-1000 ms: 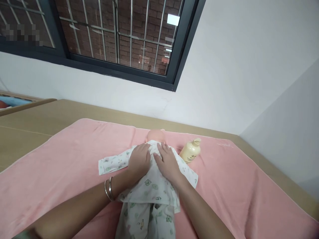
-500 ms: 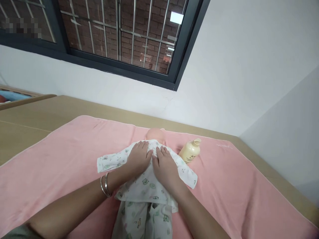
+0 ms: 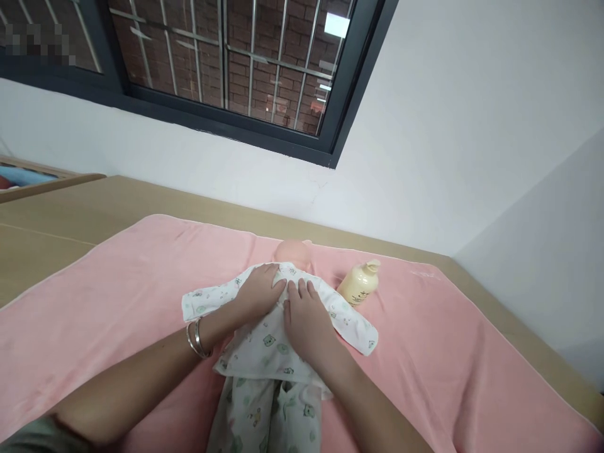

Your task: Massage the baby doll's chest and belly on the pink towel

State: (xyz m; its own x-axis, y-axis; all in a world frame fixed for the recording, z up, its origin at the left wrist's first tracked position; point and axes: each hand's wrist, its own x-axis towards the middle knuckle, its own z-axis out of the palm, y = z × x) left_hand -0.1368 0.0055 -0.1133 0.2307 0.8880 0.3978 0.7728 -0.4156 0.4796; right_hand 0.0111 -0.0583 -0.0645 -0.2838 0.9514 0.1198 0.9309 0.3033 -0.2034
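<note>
A baby doll (image 3: 292,253) lies on its back on a pink towel (image 3: 117,283), dressed in a white printed top (image 3: 268,343) and matching trousers (image 3: 264,415). My left hand (image 3: 257,294) lies flat on the doll's chest, on the left side of the top, with two bangles on the wrist. My right hand (image 3: 306,318) lies flat beside it on the right side of the chest, fingers together and pointing to the collar. Both hands press on the cloth and grip nothing.
A cream pump bottle (image 3: 359,283) lies on the towel just right of the doll's shoulder. The towel covers a tan surface (image 3: 56,220) that runs to a white wall. A barred window (image 3: 226,56) is above. A wooden rail (image 3: 47,182) shows at far left.
Both hands have slid slightly down and closer together on the doll's chest. The camera view has tilted a little; the doll and bottle stay in place.
</note>
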